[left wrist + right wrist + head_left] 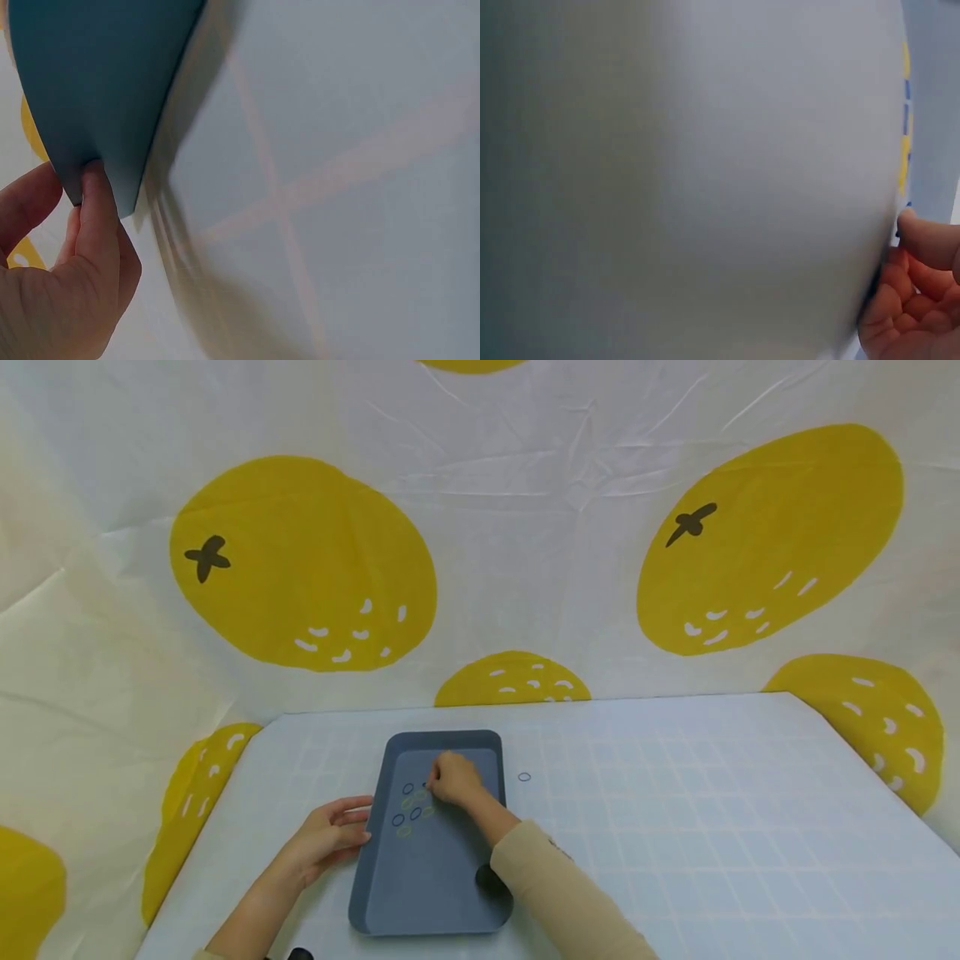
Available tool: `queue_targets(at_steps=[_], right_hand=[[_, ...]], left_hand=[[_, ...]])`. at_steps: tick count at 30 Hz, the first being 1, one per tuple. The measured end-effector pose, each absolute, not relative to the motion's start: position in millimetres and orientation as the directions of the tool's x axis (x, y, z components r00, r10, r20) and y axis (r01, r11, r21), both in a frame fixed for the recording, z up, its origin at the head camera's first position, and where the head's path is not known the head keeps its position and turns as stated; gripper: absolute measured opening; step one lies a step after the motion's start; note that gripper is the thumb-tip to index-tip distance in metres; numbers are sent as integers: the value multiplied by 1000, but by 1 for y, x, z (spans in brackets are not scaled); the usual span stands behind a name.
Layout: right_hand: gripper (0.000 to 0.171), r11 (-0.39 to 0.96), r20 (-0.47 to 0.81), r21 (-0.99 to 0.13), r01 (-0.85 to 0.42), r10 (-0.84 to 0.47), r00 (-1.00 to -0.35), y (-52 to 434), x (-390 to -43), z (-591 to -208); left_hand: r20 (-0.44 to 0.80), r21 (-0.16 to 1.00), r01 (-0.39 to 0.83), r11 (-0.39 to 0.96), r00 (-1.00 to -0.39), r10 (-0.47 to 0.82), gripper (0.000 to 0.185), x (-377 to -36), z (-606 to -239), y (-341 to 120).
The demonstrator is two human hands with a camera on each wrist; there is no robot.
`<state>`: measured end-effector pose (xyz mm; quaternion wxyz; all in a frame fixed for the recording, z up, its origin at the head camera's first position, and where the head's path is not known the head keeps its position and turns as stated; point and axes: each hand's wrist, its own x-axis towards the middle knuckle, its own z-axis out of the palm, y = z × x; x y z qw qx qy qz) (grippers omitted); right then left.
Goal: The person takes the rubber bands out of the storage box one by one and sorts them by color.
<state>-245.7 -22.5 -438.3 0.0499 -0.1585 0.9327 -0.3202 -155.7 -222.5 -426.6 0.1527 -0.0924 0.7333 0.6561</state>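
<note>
A blue-grey rectangular tray (420, 893) lies on the table. Against the outside of its left wall rest the fingertips of my left hand (322, 843), fairly straight; the left wrist view shows thumb and fingers touching the tray wall (105, 90). My right hand (456, 778) is over the tray's upper part, thumb and forefinger pinching a small dark blue ring (425, 786), mostly hidden by the fingers. Left of it, on the tray floor, lie several thin rings, some blue (398, 820), some yellow (405, 832). The tray wall fills most of the right wrist view.
One dark ring (524, 777) lies on the table right of the tray. Small reddish things (558, 848) show partly behind the right sleeve (562, 893). The table has a pale checked cloth (712, 827); a white curtain with yellow fruit shapes (300, 560) hangs behind.
</note>
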Motion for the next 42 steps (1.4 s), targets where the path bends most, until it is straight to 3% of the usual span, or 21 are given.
queue_targets(at_steps=[13, 19, 28, 34, 42], right_hand=[[10, 590, 39, -764, -261, -362, -931, -4, -253, -414], [3, 493, -10, -853, -173, -346, -938, 7, -255, -402], [12, 337, -63, -939, -73, -378, -924, 30, -256, -384], [15, 325, -105, -945, -25, -378, -920, 54, -254, -375], [18, 370, -98, -927, -60, -395, -913, 85, -249, -365]], left_hand=[[-349, 930, -340, 141, -936, 41, 62, -157, -427, -221], [-350, 930, -341, 139, -935, 48, 62, -155, -427, -221], [-332, 937, -319, 139, -940, 79, 62, -153, -425, -223], [-333, 936, -320, 144, -940, 74, 63, -153, -425, -225], [-346, 933, -335, 134, -936, 70, 64, -155, -426, -223]])
